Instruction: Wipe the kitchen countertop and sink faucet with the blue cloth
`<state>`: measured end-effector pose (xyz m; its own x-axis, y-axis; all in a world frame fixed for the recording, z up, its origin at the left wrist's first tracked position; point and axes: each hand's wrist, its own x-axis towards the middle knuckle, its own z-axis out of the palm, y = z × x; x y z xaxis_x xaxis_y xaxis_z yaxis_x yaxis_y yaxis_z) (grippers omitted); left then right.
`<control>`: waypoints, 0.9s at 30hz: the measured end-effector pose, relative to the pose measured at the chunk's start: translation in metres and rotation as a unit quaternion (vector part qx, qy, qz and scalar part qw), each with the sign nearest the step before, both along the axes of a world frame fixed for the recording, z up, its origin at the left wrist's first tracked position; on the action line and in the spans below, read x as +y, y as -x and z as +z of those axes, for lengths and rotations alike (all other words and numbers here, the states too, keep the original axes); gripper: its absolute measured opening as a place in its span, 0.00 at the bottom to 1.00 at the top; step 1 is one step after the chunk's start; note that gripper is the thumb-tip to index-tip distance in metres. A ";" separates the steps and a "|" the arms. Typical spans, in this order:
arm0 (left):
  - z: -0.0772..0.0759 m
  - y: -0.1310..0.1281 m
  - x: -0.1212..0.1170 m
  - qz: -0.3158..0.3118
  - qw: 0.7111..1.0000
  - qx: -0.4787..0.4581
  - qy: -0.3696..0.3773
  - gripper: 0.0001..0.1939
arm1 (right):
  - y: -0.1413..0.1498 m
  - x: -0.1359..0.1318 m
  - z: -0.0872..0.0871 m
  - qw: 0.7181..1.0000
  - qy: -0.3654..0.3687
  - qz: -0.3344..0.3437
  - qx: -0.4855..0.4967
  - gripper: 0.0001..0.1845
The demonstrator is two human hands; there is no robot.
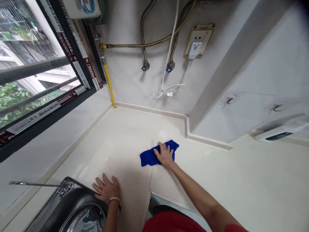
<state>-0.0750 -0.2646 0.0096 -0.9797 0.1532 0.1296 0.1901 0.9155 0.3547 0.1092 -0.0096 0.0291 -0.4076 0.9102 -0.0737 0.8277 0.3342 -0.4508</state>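
Note:
A blue cloth (149,157) lies spread on the cream countertop (205,174), just left of the wall corner. My right hand (165,154) rests flat on top of it, palm down with the fingers spread, pressing it to the surface. Beside the sink's edge, my left hand (107,189) lies flat on the countertop with its fingers apart and nothing under it that I can see. A bracelet circles the left wrist.
At lower left stands a metal sink (79,197) with a faucet (36,184). A yellow pipe (109,84) rises at the back corner. A white cord (166,91) hangs below the wall socket (200,39). A window (36,64) is at left, a white device (280,132) at right.

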 end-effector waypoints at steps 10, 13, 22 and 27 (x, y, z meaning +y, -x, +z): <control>-0.008 0.005 0.000 -0.001 1.000 0.024 0.000 0.33 | -0.087 -0.001 -0.068 0.953 -0.207 0.223 -0.002 0.52; -0.005 0.006 0.003 0.005 1.000 0.023 0.007 0.34 | -0.099 0.056 -0.069 0.971 -0.198 0.136 -0.018 0.51; -0.009 0.009 0.005 0.005 0.999 0.031 0.011 0.36 | -0.064 0.203 -0.044 0.995 -0.063 0.067 -0.050 0.47; -0.016 0.009 0.002 0.003 0.999 0.048 0.021 0.35 | -0.052 0.256 -0.046 0.998 -0.057 0.009 -0.034 0.47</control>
<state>-0.0840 -0.2628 -0.0061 -0.9640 0.1553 0.2159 0.2162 0.9304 0.2961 0.1611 0.2468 -0.0166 -0.4214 0.9069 0.0017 0.8486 0.3950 -0.3519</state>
